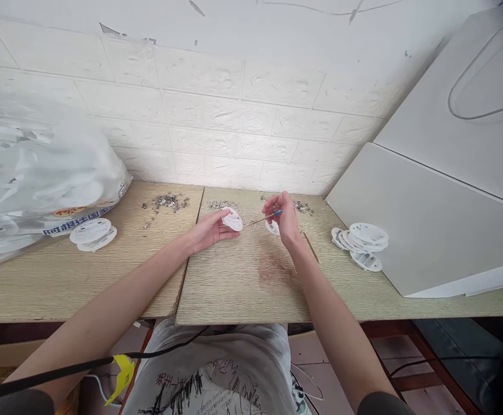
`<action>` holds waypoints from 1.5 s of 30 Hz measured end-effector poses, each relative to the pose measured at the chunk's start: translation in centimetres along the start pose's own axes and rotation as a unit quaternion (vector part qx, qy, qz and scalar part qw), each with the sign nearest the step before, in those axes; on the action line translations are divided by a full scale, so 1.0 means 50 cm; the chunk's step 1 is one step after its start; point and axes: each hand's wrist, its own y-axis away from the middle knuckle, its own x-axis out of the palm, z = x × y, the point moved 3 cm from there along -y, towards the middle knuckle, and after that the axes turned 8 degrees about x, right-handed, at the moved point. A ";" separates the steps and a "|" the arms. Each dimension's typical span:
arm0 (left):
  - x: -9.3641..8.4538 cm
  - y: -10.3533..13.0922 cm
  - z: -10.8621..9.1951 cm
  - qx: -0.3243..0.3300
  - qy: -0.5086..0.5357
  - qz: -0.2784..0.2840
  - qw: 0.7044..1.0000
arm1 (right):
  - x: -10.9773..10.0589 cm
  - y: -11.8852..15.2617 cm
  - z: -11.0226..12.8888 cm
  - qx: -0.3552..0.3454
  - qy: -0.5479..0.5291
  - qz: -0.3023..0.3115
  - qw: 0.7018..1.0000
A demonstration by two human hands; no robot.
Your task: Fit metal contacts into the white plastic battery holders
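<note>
My left hand (pixel 210 231) grips a white round plastic piece (pixel 233 219) by its edge, tilted up above the table. In my right hand (pixel 282 216) is a thin stick-like tool (pixel 263 219) with a blue section; its exact kind is hard to make out. The tool's tip points left, toward the plastic piece and some small metal parts (pixel 250 223). Below my right hand lies another white plastic piece (pixel 271 228), partly hidden by the fingers. Behind my left hand is a small pile of metal parts (pixel 222 204).
More metal bits lie in a left pile (pixel 170 202) and a right pile (pixel 306 208). White discs are stacked at left (pixel 90 231) and right (pixel 367 235). A thin stick (pixel 312 248) lies near my right wrist. A bulging plastic bag (pixel 39 173) and a grey panel (pixel 428 219) flank the table.
</note>
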 end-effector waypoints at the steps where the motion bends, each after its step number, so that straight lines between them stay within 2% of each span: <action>1: 0.000 0.000 0.000 0.000 0.000 0.000 1.000 | -0.002 0.002 0.003 0.000 0.002 -0.018 1.000; 4: 0.001 0.001 -0.001 -0.002 0.000 0.000 1.000 | -0.006 0.006 0.009 0.003 0.008 -0.068 0.998; 13: 0.013 0.004 0.008 -0.023 0.013 -0.014 1.000 | -0.005 -0.002 -0.004 -0.018 -0.084 -0.105 0.991; 18: 0.007 -0.002 0.006 -0.021 0.017 -0.037 0.999 | 0.010 -0.008 -0.003 -0.022 -0.124 -0.007 0.992; 24: -0.002 -0.005 0.003 -0.015 0.021 -0.041 0.999 | 0.014 -0.011 -0.030 0.061 -0.058 0.044 0.996; 28: -0.002 -0.004 0.002 -0.014 0.022 -0.047 0.999 | 0.009 -0.009 -0.037 0.083 -0.042 0.063 0.994; 33: -0.006 -0.004 -0.007 -0.003 0.011 -0.041 0.999 | 0.019 -0.002 -0.031 0.107 -0.069 0.167 0.978; 35: -0.010 -0.005 -0.012 0.013 0.000 -0.049 0.999 | 0.025 0.001 -0.032 0.099 -0.068 0.186 0.975; 38: -0.018 -0.010 -0.019 0.055 -0.037 -0.058 0.996 | 0.029 0.005 -0.043 0.092 -0.025 0.196 0.976; 41: -0.031 -0.018 -0.019 0.086 -0.091 -0.071 0.990 | 0.026 0.012 -0.058 0.061 0.099 0.203 0.972; 45: -0.044 -0.028 -0.013 0.100 -0.157 -0.064 0.980 | 0.010 0.022 -0.065 -0.009 0.245 0.157 0.957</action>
